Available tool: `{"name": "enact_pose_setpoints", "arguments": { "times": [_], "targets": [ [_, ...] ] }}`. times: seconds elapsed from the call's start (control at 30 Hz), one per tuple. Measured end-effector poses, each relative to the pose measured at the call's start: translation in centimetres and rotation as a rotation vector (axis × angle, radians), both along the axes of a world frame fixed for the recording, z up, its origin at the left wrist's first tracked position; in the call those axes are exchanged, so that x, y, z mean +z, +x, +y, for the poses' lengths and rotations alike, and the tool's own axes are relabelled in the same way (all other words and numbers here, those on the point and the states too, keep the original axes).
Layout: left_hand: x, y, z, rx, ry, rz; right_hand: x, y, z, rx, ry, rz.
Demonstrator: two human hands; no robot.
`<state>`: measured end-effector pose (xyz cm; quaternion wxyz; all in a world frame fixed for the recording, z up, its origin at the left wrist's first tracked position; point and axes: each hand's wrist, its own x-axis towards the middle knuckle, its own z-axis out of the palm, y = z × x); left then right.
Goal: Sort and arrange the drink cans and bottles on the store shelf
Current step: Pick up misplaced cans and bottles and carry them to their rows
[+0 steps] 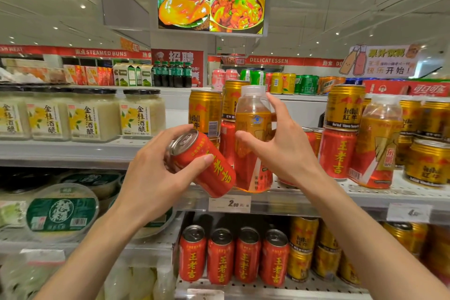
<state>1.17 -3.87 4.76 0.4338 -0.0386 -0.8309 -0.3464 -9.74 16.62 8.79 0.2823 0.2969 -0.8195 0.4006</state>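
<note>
- the left hand (155, 173) is wrapping its grip around a red can (203, 162), holding it tilted just off the front edge of the middle shelf (304, 198).
- the right hand (280, 143) is spreading an open grip beside a clear-capped orange bottle (253, 139), thumb near its label.
- the bottle is standing at the shelf's front edge among gold cans (205, 112).

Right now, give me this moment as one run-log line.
left hand: holds tilted red can | right hand: open, around orange-label bottle, grip unclear | bottle: upright on shelf | sorting: in progress
</note>
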Motion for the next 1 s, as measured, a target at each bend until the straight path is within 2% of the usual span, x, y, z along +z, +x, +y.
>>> {"name": "enact_pose_setpoints", "arguments": {
  "times": [0.4,0.67,1.0],
  "targets": [
    [2.3,-4.3,5.3,0.124,-0.369,0.024,-1.2,1.6,7.9,0.076,-0.003,-0.033],
    [3.1,-7.2,8.0,0.246,-0.638,-0.003,-2.2,1.0,10.0,0.117,0.011,-0.032],
    [2.1,-8.0,8.7,0.367,-0.587,-0.066,-2.9,1.1,10.2,0.186,0.034,-0.045]
  ]
}}
